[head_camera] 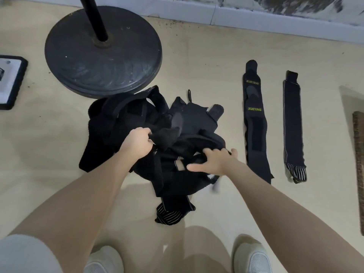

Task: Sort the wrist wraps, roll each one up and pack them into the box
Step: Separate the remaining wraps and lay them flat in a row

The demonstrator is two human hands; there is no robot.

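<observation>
A tangled pile of black wrist wraps lies on the beige floor in the middle of the view. My left hand grips a fold of black fabric at the pile's centre. My right hand rests on the pile's right side, its fingers curled round a black strap. To the right, two wraps lie flat and straight, side by side: one with yellow XUEYING lettering and a plain one with a striped end. No box is in view that I can name for certain.
A heavy round black stand base with an upright pole sits just behind the pile. A dark-framed flat object lies at the left edge. A brown strip runs along the right edge. My white shoes stand at the bottom.
</observation>
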